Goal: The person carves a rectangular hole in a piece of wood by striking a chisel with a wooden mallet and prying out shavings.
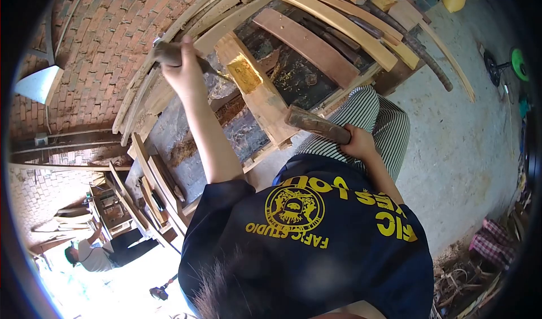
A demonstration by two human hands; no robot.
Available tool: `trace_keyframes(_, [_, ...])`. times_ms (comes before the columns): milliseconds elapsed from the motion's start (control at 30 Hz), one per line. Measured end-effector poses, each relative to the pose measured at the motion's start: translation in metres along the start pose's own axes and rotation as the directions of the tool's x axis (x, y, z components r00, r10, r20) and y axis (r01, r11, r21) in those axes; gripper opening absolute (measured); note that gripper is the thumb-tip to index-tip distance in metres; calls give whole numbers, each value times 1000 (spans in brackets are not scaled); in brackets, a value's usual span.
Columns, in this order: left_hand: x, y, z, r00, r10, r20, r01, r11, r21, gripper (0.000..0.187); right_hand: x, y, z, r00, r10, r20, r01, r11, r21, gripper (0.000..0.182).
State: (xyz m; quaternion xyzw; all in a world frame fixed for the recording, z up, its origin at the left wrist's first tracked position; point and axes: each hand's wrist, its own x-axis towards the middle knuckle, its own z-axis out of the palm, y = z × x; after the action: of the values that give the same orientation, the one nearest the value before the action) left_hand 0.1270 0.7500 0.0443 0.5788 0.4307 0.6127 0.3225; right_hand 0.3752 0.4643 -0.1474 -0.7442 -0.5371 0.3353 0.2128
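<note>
My left hand [186,71] is wrapped round the handle of a chisel [168,54], raised over the bench. The chisel's slim blade runs down to the right, its tip overlapping the edge of the pale hollow in a wooden block [270,107]. That hollow is freshly cut, bright yellow, with chips in it. In my right hand [359,144], held near my lap, is a thick wooden mallet [316,124]. Its broad end points left, toward the near end of the block.
A reddish-brown board [305,47] and curved yellow wood strips [339,25] lie on the dark bench [195,133] among shavings. A brick wall [107,42] rises at left. Another person [96,256] is at the lower left. A checked cloth [492,243] lies at lower right.
</note>
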Motion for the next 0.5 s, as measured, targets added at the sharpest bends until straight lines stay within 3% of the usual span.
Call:
trace_keyframes(133, [8,13,4,998,25,-58,-36,978,-204,26,1,0,0,1000,9,9,-9,1000,10,35])
trace_keyframes(200, [5,1,11,1000,-14,-22,11,996,-92,28,1,0,0,1000,20,18,-20,1000,4,35])
trace_keyframes(267, [-5,-19,20,999,51,4,-51,998,-20,26,1,-1,-1,999,31,29,-31,1000,0,39])
trace_keyframes(400, [-23,-45,32,999,41,32,-38,997,-74,27,2,1,1,999,36,29,-36,999,-12,40])
trace_keyframes(500, [-26,-52,38,989,145,0,-145,989,-4,26,1,-1,0,1000,15,8,-15,1000,-8,37])
